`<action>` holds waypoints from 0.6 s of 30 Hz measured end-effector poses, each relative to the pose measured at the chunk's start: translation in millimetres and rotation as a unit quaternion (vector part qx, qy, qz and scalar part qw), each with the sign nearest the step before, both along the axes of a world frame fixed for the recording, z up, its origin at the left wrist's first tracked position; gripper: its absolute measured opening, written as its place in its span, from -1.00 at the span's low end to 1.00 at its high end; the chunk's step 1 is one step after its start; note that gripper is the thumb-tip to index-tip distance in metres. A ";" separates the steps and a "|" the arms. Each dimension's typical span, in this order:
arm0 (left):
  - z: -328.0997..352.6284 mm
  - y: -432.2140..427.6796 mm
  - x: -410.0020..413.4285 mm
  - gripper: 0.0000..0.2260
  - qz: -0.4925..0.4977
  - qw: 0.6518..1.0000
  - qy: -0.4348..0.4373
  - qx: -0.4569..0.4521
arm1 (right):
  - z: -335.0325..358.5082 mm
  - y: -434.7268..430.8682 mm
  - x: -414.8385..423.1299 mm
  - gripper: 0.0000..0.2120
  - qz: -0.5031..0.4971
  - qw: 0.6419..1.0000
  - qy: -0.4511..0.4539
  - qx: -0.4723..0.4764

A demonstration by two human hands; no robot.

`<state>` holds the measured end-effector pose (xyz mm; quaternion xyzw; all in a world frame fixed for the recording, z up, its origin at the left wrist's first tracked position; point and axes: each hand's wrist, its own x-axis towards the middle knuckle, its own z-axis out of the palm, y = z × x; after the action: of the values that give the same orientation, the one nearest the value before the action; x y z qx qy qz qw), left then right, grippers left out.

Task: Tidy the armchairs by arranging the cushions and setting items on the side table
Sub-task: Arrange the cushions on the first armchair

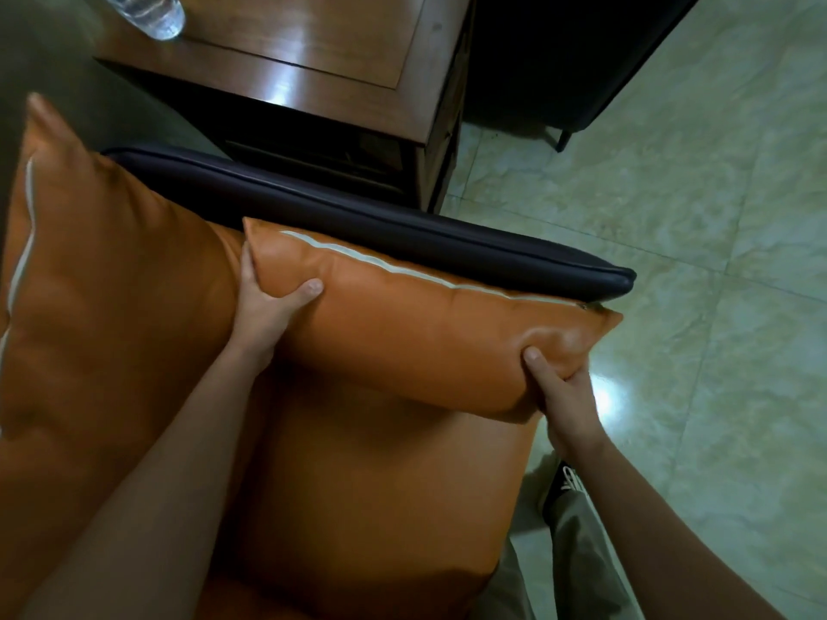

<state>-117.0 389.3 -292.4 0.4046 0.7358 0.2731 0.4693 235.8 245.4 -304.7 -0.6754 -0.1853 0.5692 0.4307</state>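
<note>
A small orange leather cushion with a white piped edge leans against the dark padded armrest of an orange armchair. My left hand grips its left end, thumb pressed into the front. My right hand pinches its lower right corner. A larger orange back cushion stands upright at the left. Below the small cushion lies the orange seat cushion. Beyond the armrest stands the wooden side table, with a clear plastic water bottle on its far left corner.
A second dark armchair stands to the right of the side table, one thin leg showing. Glossy pale green tiled floor fills the right side. My trouser leg and shoe are beside the chair's front.
</note>
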 end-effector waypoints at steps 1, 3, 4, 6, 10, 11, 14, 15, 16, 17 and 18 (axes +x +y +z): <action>0.4 2.8 -11.8 0.00 0.003 1.000 0.001 0.002 | -0.6 6.5 -11.2 -0.28 0.012 1.000 0.004 0.003; -0.8 8.8 -28.1 0.00 -0.018 1.000 0.003 -0.010 | -3.3 14.3 -25.6 -0.22 0.012 1.000 0.005 0.002; -1.8 10.3 -29.8 0.01 -0.028 0.999 0.006 -0.020 | -4.1 15.7 -27.4 -0.20 0.010 1.000 0.002 0.001; -4.5 11.2 -27.9 0.02 -0.029 0.999 0.014 -0.026 | -4.2 16.0 -24.1 -0.17 0.021 1.000 -0.009 -0.003; -4.0 9.4 -21.7 0.01 -0.035 0.999 0.016 -0.014 | 5.0 9.8 -14.4 -0.25 0.022 0.999 -0.035 0.006; -2.4 8.6 -21.1 -0.02 -0.045 0.999 0.012 -0.014 | 8.0 6.8 -13.2 -0.27 0.010 0.999 -0.044 0.006; 1.5 4.0 -16.5 -0.07 -0.093 0.995 0.004 -0.022 | 10.5 -3.4 -5.5 -0.27 -0.015 0.998 -0.062 0.009; 3.0 3.0 -14.0 -0.05 -0.102 0.994 0.014 -0.021 | 9.3 -4.3 -3.3 -0.25 -0.013 0.998 -0.062 0.007; 5.3 1.8 -10.9 -0.03 -0.104 0.994 0.032 -0.016 | 8.6 -4.0 -2.4 -0.21 -0.010 0.998 -0.062 0.002; 6.1 0.4 -8.9 -0.02 -0.098 0.994 0.054 -0.007 | 7.7 -2.4 -2.5 -0.18 -0.008 0.998 -0.062 -0.002; 6.9 -1.8 -5.8 -0.01 -0.089 0.993 0.074 0.001 | 6.4 -0.3 -3.2 -0.17 -0.006 0.998 -0.063 -0.003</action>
<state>-122.8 387.5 -285.5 0.4878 0.7295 0.2006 0.4356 232.7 245.2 -298.3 -0.7125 -0.2063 0.5236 0.4190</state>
